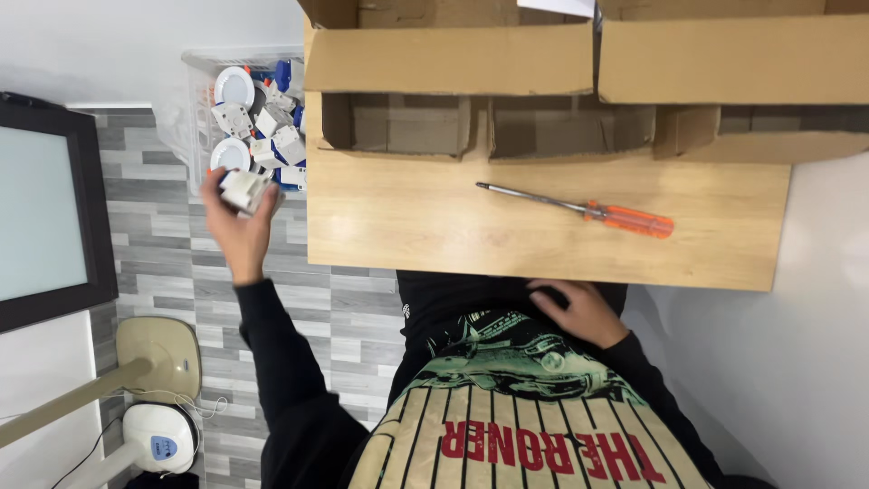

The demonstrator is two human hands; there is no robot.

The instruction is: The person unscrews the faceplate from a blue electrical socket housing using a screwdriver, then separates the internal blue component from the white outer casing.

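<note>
The top edge is cutting off the brown cardboard boxes (pixel 579 54). The left hand (pixel 237 225) is partly hiding a small white plastic fitting (pixel 243 190), blurring its details.

Two open brown cardboard boxes (pixel 579 63) stand along the far edge of my desk (flaps folded out). A black-framed pale screen (pixel 41 213) sits at my left.

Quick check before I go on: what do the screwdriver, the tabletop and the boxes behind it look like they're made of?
Screwdriver: shiny grey shaft, likely steel; translucent orange handle, probably hard plastic. Tabletop: pale wood grain with a matte, even surface, so possibly laminate rather than solid wood. Boxes: plain brown cardboard, dull finish, with folded flaps and raw edges.
</note>
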